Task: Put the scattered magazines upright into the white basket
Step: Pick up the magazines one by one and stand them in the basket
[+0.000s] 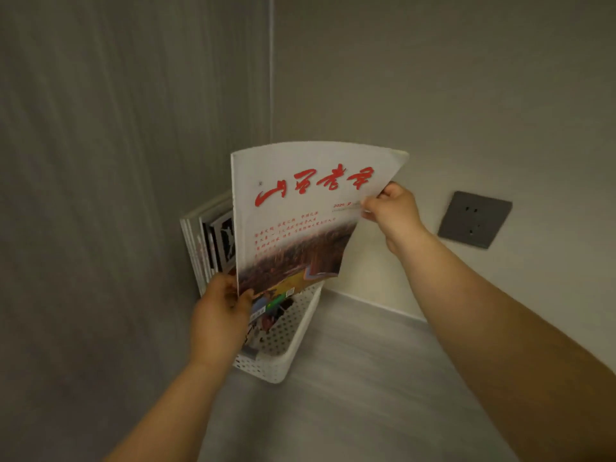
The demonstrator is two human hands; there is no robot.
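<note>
A white magazine with red brush lettering (300,221) stands upright over the white perforated basket (286,348), its lower edge dipping inside the rim. My left hand (220,315) grips its bottom left corner. My right hand (391,211) pinches its upper right edge. Several other magazines (208,248) stand upright in the basket behind it, leaning toward the left wall. The basket's left side is hidden by my left hand.
The basket sits on a grey floor (366,395) in a corner, between a grey panelled wall (100,195) on the left and a pale wall behind. A dark grey wall socket (475,220) is mounted on the back wall to the right.
</note>
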